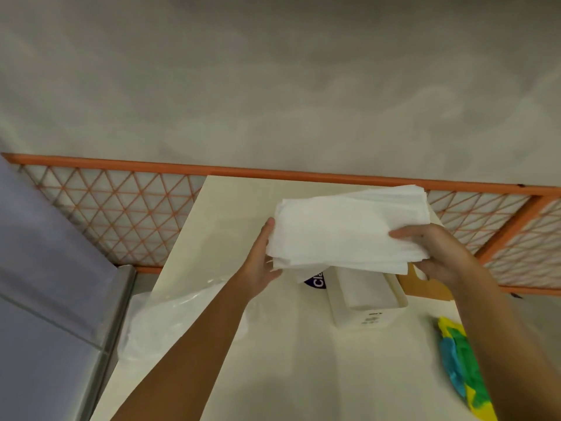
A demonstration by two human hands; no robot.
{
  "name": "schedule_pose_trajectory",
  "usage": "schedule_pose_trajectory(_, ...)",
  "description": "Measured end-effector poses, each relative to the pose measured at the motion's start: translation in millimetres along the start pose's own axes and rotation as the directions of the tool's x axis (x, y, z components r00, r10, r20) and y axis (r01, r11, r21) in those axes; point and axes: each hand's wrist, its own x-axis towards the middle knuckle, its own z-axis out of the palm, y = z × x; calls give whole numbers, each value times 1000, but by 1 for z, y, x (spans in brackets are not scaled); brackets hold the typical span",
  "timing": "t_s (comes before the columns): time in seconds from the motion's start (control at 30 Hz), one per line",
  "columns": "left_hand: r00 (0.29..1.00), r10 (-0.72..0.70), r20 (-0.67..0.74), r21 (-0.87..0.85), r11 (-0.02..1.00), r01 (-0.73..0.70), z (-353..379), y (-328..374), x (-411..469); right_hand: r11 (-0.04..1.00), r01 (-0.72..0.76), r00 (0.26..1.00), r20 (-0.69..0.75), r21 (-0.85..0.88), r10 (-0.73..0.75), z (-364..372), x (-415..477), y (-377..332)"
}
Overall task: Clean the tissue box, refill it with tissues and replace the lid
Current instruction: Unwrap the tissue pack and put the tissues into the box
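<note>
Lowest in the frame, the two forearms are reaching up from the bottom edge over the cream surface [303, 360]. At lower right a cloth [464, 366] in yellow, green and blue is lying crumpled, and at lower left a clear plastic wrapper [170, 317] is hanging over the surface's edge.

Just above centre the white box [368, 305] is standing open, its lid off — a tan board [425, 285] lying just right of it may be that lid, though I cannot tell. A dark printed label [315, 279] is showing beside the box's left end.

Directly over the box, the tissues [349, 232] are being held as one thick stack. The left hand [262, 259] is cupping the stack's left end from beneath, and the right hand [437, 253] is pinching its right end, thumb on top; each grip is closed on the stack.

The stack is light, soft and floppy — its near edge is already drooping, and loose sheets are likely to slide or fan out. Holding both short ends is probably the way to lower it in square.

Beyond, an orange lattice rail [121, 217] is running across the frame.
</note>
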Motion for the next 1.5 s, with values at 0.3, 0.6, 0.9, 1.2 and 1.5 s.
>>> schedule_pose_trajectory(0.3, 979, -138, 147, -344, 921, 182, 28, -27, 13, 997, -75, 996, 41, 37, 73, -27, 11, 10)
schedule_pose_trajectory(0.6, 964, -222, 147, -61, 970, 233, 31, -34, 32, 970, -242, 969, -55, -18, 241, -47, 27, 73)
schedule_pose_trajectory(0.9, 944, -304, 130, 29, 953, 303, 33, -49, 48, 981, -149, 988, -71, -126, 141, -37, 34, 84)
schedule_pose_trajectory(1.2, 944, -291, 157, 27, 957, 290, 21, -32, 50, 988, -154, 986, 71, 27, 151, -37, 41, 82)
schedule_pose_trajectory(1.5, 978, -40, 204, 296, 955, -22, 26, 0, 45, 999, 28, 988, 149, -25, -24, -43, 50, 65)
